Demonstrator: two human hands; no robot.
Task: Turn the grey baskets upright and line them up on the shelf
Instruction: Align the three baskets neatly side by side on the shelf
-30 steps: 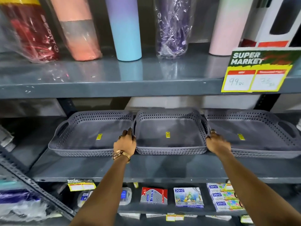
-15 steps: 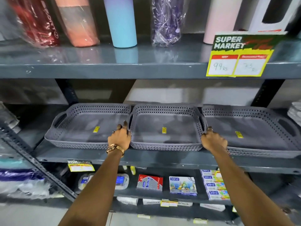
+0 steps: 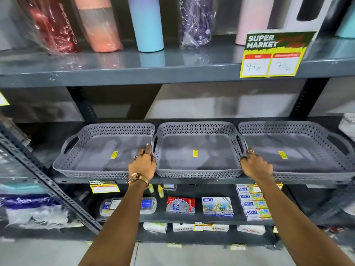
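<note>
Hands clamped both ends of the middle basket: left hand and right hand closed on its side rims, squaring it between two upright neighbours along the shelf edge.

The light where I stand is even and fairly bright, seemingly from overhead. The glossy upper shelf mirrors the bottles, and their plastic wrap glints. Under it the back wall lies in shadow. Edges smear with blur and straight shelf lines bow outward; the price sign reads soft.
</note>
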